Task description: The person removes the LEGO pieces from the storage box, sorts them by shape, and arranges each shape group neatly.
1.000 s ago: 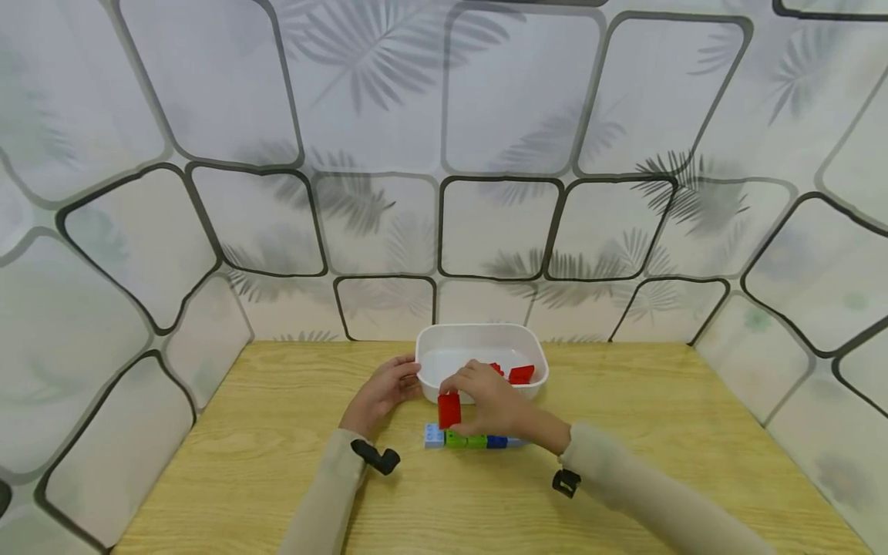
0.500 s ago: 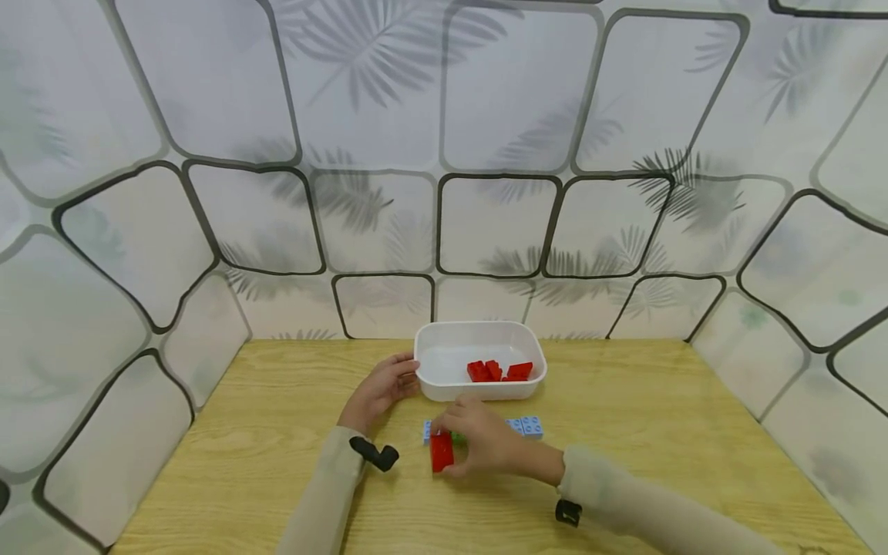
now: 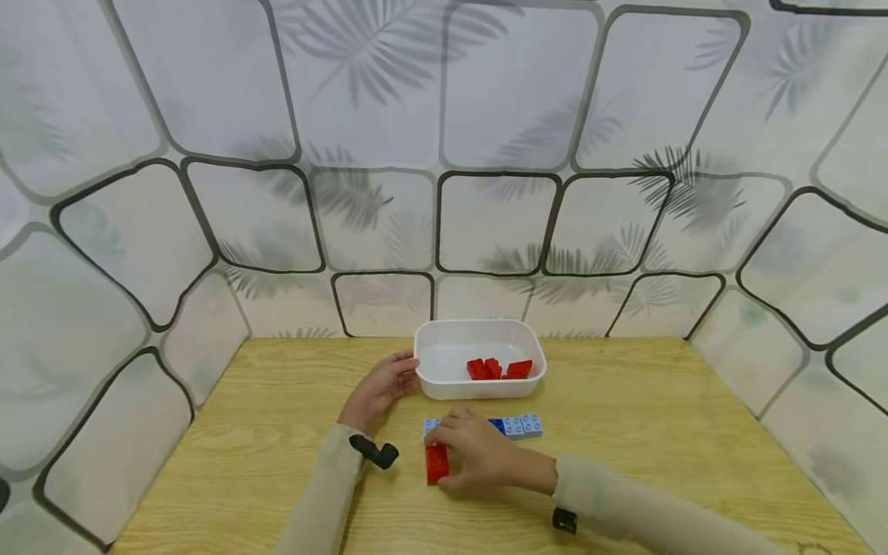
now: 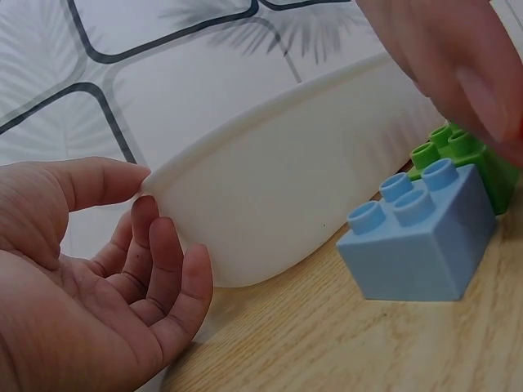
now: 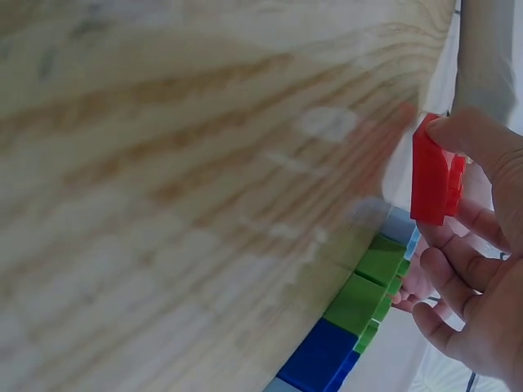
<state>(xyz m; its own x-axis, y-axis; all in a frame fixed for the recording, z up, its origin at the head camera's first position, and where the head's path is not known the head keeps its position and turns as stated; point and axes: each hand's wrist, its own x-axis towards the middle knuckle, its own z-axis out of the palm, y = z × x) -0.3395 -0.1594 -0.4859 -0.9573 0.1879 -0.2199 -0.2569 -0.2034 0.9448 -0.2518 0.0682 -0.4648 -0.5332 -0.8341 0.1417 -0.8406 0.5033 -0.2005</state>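
Observation:
My right hand (image 3: 482, 451) pinches a red toy brick (image 3: 437, 464) between thumb and fingers, just in front of the left end of a brick row. In the right wrist view, the red brick (image 5: 429, 171) has its studs turned towards the palm; whether it touches the table I cannot tell. The row holds a light blue brick (image 4: 413, 237), green bricks (image 5: 355, 302), a dark blue brick (image 5: 319, 355) and more light blue bricks (image 3: 522, 425). My left hand (image 3: 381, 391) holds the left end of a white tub (image 4: 253, 188), thumb at its rim and fingers curled against its wall.
Several red bricks (image 3: 486, 369) lie inside the tub, towards its front right. The wooden table (image 3: 277, 432) meets a patterned wall (image 3: 499, 231) behind the tub, with more wall at both sides.
My right hand has brought the red brick from the tub's front edge down and towards me, past the row to its near side. The left hand stays at the tub.

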